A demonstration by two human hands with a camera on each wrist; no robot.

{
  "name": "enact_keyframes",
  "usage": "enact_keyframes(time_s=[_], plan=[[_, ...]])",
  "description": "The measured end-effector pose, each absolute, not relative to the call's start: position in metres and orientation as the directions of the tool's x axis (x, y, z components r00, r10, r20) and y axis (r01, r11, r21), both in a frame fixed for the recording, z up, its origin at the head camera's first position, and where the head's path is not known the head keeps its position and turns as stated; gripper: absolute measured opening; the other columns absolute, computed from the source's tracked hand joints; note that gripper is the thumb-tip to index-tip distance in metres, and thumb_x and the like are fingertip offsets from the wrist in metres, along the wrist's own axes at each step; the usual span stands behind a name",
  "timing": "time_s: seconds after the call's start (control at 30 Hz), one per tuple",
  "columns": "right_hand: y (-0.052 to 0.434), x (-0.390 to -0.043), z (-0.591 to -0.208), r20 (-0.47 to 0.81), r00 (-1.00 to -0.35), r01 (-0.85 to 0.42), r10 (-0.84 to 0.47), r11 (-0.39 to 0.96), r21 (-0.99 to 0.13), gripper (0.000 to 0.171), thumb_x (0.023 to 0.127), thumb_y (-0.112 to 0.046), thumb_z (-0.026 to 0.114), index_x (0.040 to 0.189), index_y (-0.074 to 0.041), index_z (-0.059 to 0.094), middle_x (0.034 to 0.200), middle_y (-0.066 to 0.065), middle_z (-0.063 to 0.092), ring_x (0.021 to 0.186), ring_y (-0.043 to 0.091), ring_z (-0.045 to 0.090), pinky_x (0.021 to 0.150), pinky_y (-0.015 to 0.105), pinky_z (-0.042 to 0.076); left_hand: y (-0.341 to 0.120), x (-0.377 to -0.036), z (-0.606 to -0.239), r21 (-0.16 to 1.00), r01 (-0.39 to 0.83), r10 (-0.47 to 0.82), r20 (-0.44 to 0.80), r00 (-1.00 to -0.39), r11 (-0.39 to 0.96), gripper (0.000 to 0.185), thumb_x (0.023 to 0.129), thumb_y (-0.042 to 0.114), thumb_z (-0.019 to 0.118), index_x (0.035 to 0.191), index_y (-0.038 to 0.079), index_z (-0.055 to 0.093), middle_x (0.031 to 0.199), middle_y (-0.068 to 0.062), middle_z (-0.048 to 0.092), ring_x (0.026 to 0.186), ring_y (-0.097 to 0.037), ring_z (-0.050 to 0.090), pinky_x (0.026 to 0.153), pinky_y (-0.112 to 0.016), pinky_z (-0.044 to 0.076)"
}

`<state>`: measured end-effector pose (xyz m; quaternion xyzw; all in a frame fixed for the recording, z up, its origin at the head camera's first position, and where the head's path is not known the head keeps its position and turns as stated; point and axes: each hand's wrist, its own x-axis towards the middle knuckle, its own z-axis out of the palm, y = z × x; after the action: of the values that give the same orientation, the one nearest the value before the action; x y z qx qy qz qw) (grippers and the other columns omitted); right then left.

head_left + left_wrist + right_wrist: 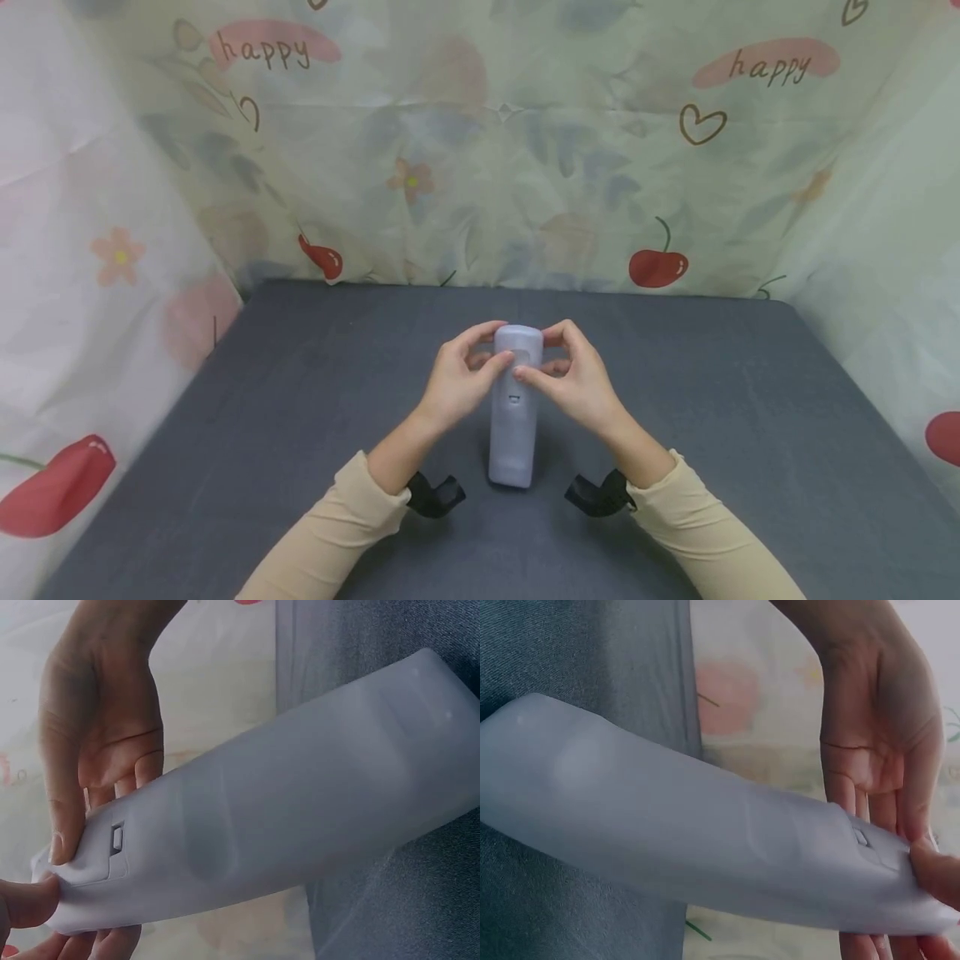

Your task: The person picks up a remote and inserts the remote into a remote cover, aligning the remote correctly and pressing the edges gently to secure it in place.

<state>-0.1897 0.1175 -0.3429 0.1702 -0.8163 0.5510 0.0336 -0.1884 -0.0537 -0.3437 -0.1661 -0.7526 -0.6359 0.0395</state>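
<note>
A pale grey-white remote control (514, 433) stands tilted in the middle of the head view, its back towards me. Its lower end is low over the dark cloth, and its upper end is raised between both hands. My left hand (459, 382) grips the upper left edge, thumb on the back and fingers curled behind. From the other side my right hand (583, 385) holds it in the same way, the two thumb tips close together. A small latch (117, 838) marks the battery cover (94, 862), and the right thumb presses near its edge in the left wrist view.
A dark grey cloth (262, 400) covers the table. Patterned curtains with cherries and hearts hang at the back (510, 200) and on both sides. Black straps (437, 497) stick out inward at the wrists, beside the beige sleeves (337, 525).
</note>
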Motion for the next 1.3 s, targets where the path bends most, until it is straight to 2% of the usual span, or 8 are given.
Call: enact_keyframes(time_s=[0.1,0.27,0.4,0.57,0.67,0.77,1.07,1.3], plan=[[0.1197,-0.1912,-0.3419,0.191,-0.943,-0.277,-0.271,0.329,-0.903,0.047,0.083,-0.009,0.070,0.119,0.001,0.043,0.118,0.020,0.053,0.091,0.030,0.065,0.076,0.032,0.055,-0.0550,-0.1884,-0.3426,0.938,0.314,0.209,0.281,-0.937,0.145,0.040,0.088,0.003,0.061,0.127,0.001,0.053,0.119,-0.021,0.058,0.099,-0.035,0.066,0.077,-0.037,0.054],[0.1233,-0.1932,-0.3384,0.063,-0.953,-0.149,-0.297,0.275,-0.950,0.042,0.095,-0.024,0.055,0.129,-0.001,0.045,0.123,0.019,0.054,0.108,0.027,0.060,0.089,0.040,0.052,-0.0569,-0.1896,-0.3414,0.937,0.314,0.208,0.280,-0.937,0.156,0.039,0.088,0.003,0.061,0.127,0.002,0.054,0.120,-0.020,0.058,0.101,-0.035,0.065,0.078,-0.037,0.054],[0.1236,-0.1939,-0.3377,0.013,-0.969,-0.063,-0.246,0.196,-0.978,0.041,0.096,-0.030,0.052,0.122,0.001,0.053,0.114,0.010,0.061,0.101,0.012,0.060,0.089,0.035,0.052,-0.0569,-0.1899,-0.3428,0.944,0.292,0.209,0.258,-0.943,0.156,0.039,0.088,0.003,0.061,0.127,0.002,0.054,0.120,-0.019,0.058,0.101,-0.035,0.065,0.078,-0.036,0.054],[0.1255,-0.1933,-0.3378,0.018,-0.978,-0.035,-0.209,0.078,-0.996,0.024,0.092,-0.022,0.059,0.111,-0.007,0.060,0.093,-0.013,0.064,0.089,0.002,0.060,0.083,0.025,0.050,-0.0554,-0.1892,-0.3445,0.944,0.295,0.212,0.261,-0.942,0.149,0.040,0.087,0.004,0.063,0.126,0.002,0.055,0.117,-0.019,0.059,0.097,-0.033,0.066,0.075,-0.031,0.053],[0.1259,-0.1922,-0.3381,0.051,-0.978,-0.059,-0.202,0.038,-0.997,0.010,0.092,-0.016,0.059,0.102,-0.016,0.062,0.089,-0.016,0.063,0.087,0.001,0.060,0.080,0.023,0.049,-0.0549,-0.1877,-0.3439,0.938,0.312,0.215,0.277,-0.937,0.150,0.040,0.087,0.004,0.063,0.126,0.001,0.056,0.116,-0.019,0.060,0.095,-0.032,0.067,0.074,-0.029,0.053],[0.1247,-0.1907,-0.3380,0.088,-0.979,-0.096,-0.185,0.032,-0.995,0.010,0.091,-0.013,0.059,0.097,-0.021,0.062,0.088,-0.017,0.063,0.085,0.001,0.060,0.078,0.023,0.049,-0.0541,-0.1864,-0.3436,0.927,0.341,0.208,0.307,-0.929,0.155,0.040,0.086,0.004,0.064,0.125,0.000,0.056,0.115,-0.019,0.061,0.093,-0.031,0.067,0.073,-0.029,0.053],[0.1208,-0.1881,-0.3394,0.293,-0.950,-0.305,-0.104,0.130,-0.943,0.020,0.087,-0.005,0.063,0.103,0.006,0.059,0.098,-0.004,0.062,0.085,0.003,0.058,0.073,0.020,0.052,-0.0501,-0.1830,-0.3440,0.907,0.376,0.165,0.348,-0.923,0.192,0.043,0.085,0.003,0.066,0.126,0.001,0.057,0.117,-0.021,0.062,0.097,-0.035,0.066,0.077,-0.040,0.055],[0.1178,-0.1875,-0.3435,0.407,-0.913,-0.406,-0.037,0.196,-0.893,0.026,0.082,-0.004,0.069,0.105,0.006,0.062,0.097,0.009,0.063,0.082,0.002,0.060,0.076,0.017,0.050,-0.0484,-0.1837,-0.3446,0.893,0.394,0.138,0.371,-0.918,0.218,0.041,0.085,0.003,0.066,0.125,0.000,0.058,0.117,-0.021,0.062,0.102,-0.033,0.064,0.081,-0.039,0.055]])
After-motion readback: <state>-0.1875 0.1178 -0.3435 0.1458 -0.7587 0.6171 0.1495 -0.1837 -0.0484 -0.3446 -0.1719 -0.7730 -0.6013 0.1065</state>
